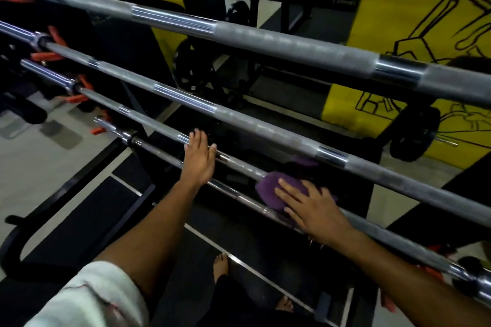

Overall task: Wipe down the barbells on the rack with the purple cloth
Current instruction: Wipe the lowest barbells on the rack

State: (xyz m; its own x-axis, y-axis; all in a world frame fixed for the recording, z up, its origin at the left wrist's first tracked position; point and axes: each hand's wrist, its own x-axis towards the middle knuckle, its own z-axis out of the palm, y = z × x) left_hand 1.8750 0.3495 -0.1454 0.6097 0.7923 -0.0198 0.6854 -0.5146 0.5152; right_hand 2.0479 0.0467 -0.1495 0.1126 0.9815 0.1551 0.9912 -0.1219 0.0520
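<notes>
Head view, looking down across a rack (66,194) of four barbells, all lying parallel and slanting from upper left down to lower right. Behind them, yellow wall panels (398,21) with black line drawings, and black weight plates (414,133) on the floor. Topmost bar (265,40) thickest in frame, second bar (239,117) below it, third bar (159,125) lower again, and the lowest barbell (239,198) nearest the body, its thin shaft running from the collar at left toward the orange rack hooks (430,271) at lower right. Left hand (199,159) resting on the shafts, fingers straight and close together, fingertips reaching the third bar, palm over the lowest; apparently steadying, gripping nothing. Right hand (310,207) laid flat with fingers spread, pressing the purple cloth (271,191) down onto the lowest barbell. Cloth bunched over the shaft, just left of the right palm, well short of the left hand. Long axis of the bar passing straight under both hands, so any wiping stroke has to follow that slant: up-left toward the left hand, or down-right toward the hooks. Right hand plainly the nearer one to the cloth, already on it. Bare stretch of shaft lying between the cloth and the left hand, probably the next length to cover. Bare feet (220,265) visible below, beside the rack base
</notes>
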